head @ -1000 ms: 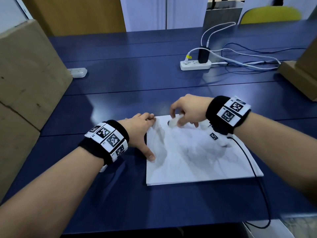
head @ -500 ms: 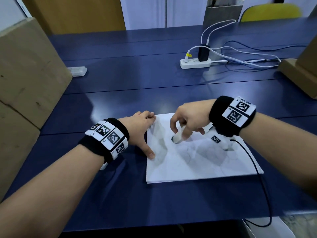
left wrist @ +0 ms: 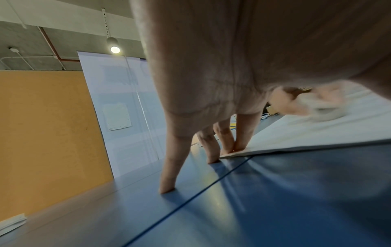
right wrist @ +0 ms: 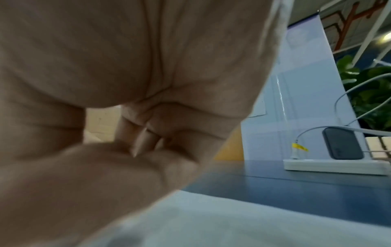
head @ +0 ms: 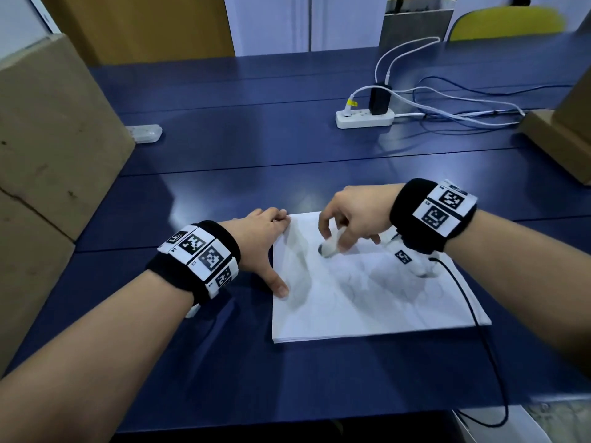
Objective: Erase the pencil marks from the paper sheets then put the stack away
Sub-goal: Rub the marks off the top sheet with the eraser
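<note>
A stack of white paper sheets (head: 367,302) lies on the blue table (head: 224,362), its top sheet carrying faint grey pencil marks. My right hand (head: 348,215) pinches a white eraser (head: 331,246) and holds its dark-smudged tip on the sheet's upper middle. My left hand (head: 265,241) lies spread at the stack's left edge, fingertips on its far left corner and thumb on the left edge. In the left wrist view those fingers (left wrist: 239,145) press the paper corner (left wrist: 232,154), and the blurred eraser (left wrist: 321,108) shows beyond. The right wrist view is mostly palm (right wrist: 105,83) above the paper (right wrist: 232,222).
Cardboard boxes stand at the left (head: 48,155) and far right (head: 563,129). A white power strip (head: 364,118) with a black charger and several cables lies at the back. A small white device (head: 144,133) sits at the back left. A black cable (head: 479,340) trails from my right wrist.
My right hand slid the eraser down the sheet from its top edge and now sits slightly back up. The left hand has stayed in place on the stack's edge.
</note>
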A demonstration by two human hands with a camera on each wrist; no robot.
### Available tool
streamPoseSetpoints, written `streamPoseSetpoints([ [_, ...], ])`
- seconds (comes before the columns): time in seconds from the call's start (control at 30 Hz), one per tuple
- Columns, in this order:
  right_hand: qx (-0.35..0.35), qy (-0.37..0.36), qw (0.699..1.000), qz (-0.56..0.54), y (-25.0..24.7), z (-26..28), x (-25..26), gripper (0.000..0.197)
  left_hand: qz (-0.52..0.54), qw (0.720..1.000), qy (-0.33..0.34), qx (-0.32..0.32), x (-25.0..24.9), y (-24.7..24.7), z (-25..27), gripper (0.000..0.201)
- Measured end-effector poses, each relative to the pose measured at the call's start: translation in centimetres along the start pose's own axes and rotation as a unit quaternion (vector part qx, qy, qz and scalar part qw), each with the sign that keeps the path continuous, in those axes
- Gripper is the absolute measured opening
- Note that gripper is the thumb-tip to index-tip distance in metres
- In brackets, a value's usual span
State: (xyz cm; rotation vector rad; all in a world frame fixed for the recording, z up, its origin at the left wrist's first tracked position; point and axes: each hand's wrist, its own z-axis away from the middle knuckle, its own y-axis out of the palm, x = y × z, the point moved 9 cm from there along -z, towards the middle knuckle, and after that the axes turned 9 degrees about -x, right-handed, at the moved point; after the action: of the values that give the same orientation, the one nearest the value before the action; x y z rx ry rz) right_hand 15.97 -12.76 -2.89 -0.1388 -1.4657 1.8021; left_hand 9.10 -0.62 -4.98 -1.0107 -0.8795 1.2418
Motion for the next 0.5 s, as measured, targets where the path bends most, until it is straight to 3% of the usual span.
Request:
streamPoseSetpoints([
  [0.1, -0.117, 0.031, 0.992, 0.036, -2.7, -1.5, -1.2, 0.016, 0.002, 1.000, 0.000, -0.001, 0.0, -0.1, 0.0, 0.144],
  [0.17, -0.137, 0.034, 0.989, 0.039, -3.1, -1.5, -1.4, 0.015, 0.001, 1.000, -0.001, 0.000, 0.0, 0.0, 0.0, 0.145],
  [0.3, 0.002, 0.001, 1.000, 0.008, 0.3, 0.3, -0.1, 0.018, 0.001, 1.000, -0.002, 0.001, 0.1, 0.1, -0.1, 0.145],
  [0.37, 0.029, -0.012, 0.999, 0.020, 0.9, 0.6, 0.5, 0.018, 0.002, 1.000, -0.002, 0.002, 0.0, 0.0, -0.1, 0.144],
  [0.5, -0.112, 0.014, 0.992, 0.052, -2.6, -1.4, -0.4, 0.014, -0.001, 1.000, -0.005, 0.001, -0.1, -0.2, 0.1, 0.144],
])
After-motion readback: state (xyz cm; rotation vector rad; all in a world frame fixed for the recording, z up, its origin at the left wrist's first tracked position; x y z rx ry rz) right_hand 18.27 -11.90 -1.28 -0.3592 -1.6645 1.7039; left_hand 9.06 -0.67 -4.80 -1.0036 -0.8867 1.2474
